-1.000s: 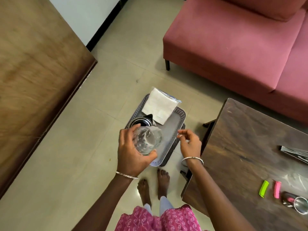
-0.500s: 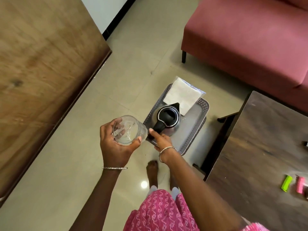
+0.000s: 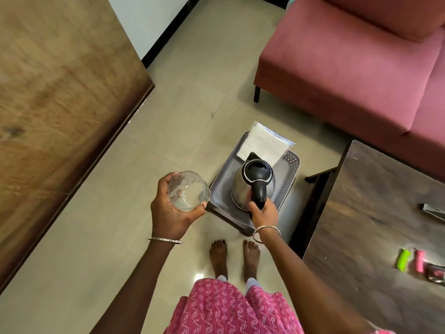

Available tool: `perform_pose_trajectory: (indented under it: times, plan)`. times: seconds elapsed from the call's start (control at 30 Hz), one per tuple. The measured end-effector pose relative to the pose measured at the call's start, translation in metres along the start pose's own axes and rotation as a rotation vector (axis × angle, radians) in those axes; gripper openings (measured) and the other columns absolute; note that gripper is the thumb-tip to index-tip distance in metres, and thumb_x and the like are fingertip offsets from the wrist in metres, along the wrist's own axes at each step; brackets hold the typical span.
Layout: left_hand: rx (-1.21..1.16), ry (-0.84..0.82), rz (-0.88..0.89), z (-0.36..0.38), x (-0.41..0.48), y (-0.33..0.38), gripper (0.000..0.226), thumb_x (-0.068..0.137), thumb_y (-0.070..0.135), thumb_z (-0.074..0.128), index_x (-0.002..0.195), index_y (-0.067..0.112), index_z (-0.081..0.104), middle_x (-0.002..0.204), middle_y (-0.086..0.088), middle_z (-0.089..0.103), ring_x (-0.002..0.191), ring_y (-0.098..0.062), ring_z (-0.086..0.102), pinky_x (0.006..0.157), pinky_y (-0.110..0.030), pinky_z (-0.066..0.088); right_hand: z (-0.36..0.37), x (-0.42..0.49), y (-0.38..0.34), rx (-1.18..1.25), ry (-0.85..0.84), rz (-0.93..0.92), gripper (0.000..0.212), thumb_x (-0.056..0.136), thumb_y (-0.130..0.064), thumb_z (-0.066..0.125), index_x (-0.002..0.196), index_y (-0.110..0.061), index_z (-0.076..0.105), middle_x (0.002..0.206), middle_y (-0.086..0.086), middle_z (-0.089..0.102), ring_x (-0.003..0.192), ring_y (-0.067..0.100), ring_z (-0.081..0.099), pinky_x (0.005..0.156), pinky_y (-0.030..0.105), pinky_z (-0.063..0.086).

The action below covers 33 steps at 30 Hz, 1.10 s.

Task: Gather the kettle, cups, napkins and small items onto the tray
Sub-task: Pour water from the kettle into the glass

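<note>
One wide-angle head-worn camera looks steeply down from standing height at the beige tiled floor (image 3: 96, 237); the grey rectangular plastic tray (image 3: 290, 165) lies just ahead, the blurred brown wooden surface (image 3: 60, 104) probably nearer.

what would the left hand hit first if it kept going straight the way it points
Probably the tray's left rim, then the kettle; the left hand with the glass may sit higher, depth unclear.
</note>
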<state>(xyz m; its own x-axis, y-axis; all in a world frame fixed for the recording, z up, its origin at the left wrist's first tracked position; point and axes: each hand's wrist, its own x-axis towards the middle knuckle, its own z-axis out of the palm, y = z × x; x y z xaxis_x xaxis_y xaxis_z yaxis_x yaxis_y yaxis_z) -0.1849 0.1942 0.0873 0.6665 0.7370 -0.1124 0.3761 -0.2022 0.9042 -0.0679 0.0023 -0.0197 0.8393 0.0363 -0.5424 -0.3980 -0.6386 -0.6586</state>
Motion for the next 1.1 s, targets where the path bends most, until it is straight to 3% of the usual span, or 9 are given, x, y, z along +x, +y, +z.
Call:
perform_pose_trajectory:
  times: [0.07,0.17,0.23,0.33,0.5,0.6,0.7,0.9,1.1]
  plan:
    - [-0.007,-0.037,-0.011,0.001,0.006,0.0,0.086,0.047,0.04,0.085,0.123,0.019,0.05,0.121,0.001,0.061,0.113,-0.009,0.058,0.093,-0.037,0.055,-0.016,0.002,-0.004,-0.092,-0.014,-0.102,0.022,0.07,-0.033,0.061,0.065,-0.016,0.049,0.059,0.0,0.048,0.061,0.022,0.047,0.05,0.028,0.032]
    - [0.002,-0.087,-0.023,0.005,0.015,-0.001,0.085,0.047,0.038,0.086,0.121,0.022,0.05,0.12,0.004,0.062,0.112,-0.008,0.058,0.094,-0.038,0.054,-0.033,0.003,-0.005,-0.227,-0.081,-0.212,0.022,0.073,-0.033,0.065,0.075,-0.013,0.058,0.067,0.003,0.055,0.064,0.022,0.051,0.058,0.03,0.035]
    - [0.036,-0.111,-0.02,0.008,0.021,-0.001,0.083,0.046,0.036,0.086,0.119,0.025,0.049,0.117,0.006,0.063,0.107,-0.008,0.059,0.093,-0.026,0.052,-0.045,-0.002,-0.007,-0.241,-0.081,-0.251,0.02,0.077,-0.028,0.071,0.073,-0.016,0.055,0.065,0.002,0.053,0.063,0.022,0.05,0.06,0.032,0.037]
    - [0.113,-0.132,0.001,0.013,0.028,-0.001,0.083,0.043,0.036,0.084,0.117,0.026,0.048,0.113,0.009,0.063,0.099,-0.009,0.06,0.083,-0.004,0.042,-0.068,-0.015,-0.019,-0.187,-0.04,-0.311,0.036,0.079,-0.027,0.079,0.064,-0.01,0.05,0.055,0.0,0.048,0.054,0.017,0.044,0.054,0.032,0.036]
    - [0.227,-0.165,0.039,0.02,0.035,-0.006,0.084,0.044,0.025,0.09,0.117,0.02,0.048,0.113,0.005,0.063,0.098,-0.019,0.062,0.08,-0.021,0.045,-0.11,-0.043,-0.069,-0.196,-0.058,-0.493,0.058,0.07,-0.062,0.075,0.061,-0.007,0.058,0.049,0.007,0.052,0.046,0.009,0.039,0.048,0.028,0.033]
    - [0.244,-0.203,0.038,0.024,0.035,-0.01,0.085,0.043,0.026,0.089,0.117,0.02,0.048,0.114,0.004,0.064,0.098,-0.022,0.063,0.08,-0.023,0.048,-0.131,-0.056,-0.098,-0.26,-0.019,-0.6,0.059,0.069,-0.063,0.078,0.053,-0.012,0.054,0.043,-0.005,0.042,0.042,0.005,0.033,0.044,0.022,0.028]
    - [0.244,-0.237,0.019,0.026,0.033,-0.012,0.085,0.042,0.025,0.088,0.117,0.021,0.048,0.112,0.004,0.064,0.096,-0.024,0.063,0.077,-0.025,0.05,-0.145,-0.066,-0.12,-0.284,-0.009,-0.674,0.061,0.069,-0.062,0.081,0.047,-0.02,0.042,0.041,-0.006,0.035,0.041,0.008,0.029,0.042,0.018,0.022]
    - [0.217,-0.306,0.021,0.028,0.025,-0.017,0.088,0.041,0.025,0.089,0.118,0.023,0.047,0.112,0.005,0.063,0.093,-0.022,0.062,0.075,-0.028,0.053,-0.15,-0.075,-0.15,-0.498,-0.003,-0.746,0.074,0.065,-0.077,0.07,0.051,-0.009,0.048,0.043,0.004,0.036,0.044,0.012,0.028,0.042,0.037,0.033]
    - [0.214,-0.318,0.022,0.031,0.023,-0.019,0.089,0.041,0.028,0.09,0.119,0.023,0.046,0.114,0.003,0.063,0.093,-0.022,0.062,0.074,-0.023,0.047,-0.148,-0.079,-0.167,-0.617,-0.005,-0.774,0.075,0.063,-0.08,0.066,0.049,-0.012,0.037,0.041,-0.002,0.027,0.041,0.016,0.026,0.042,0.021,0.017]
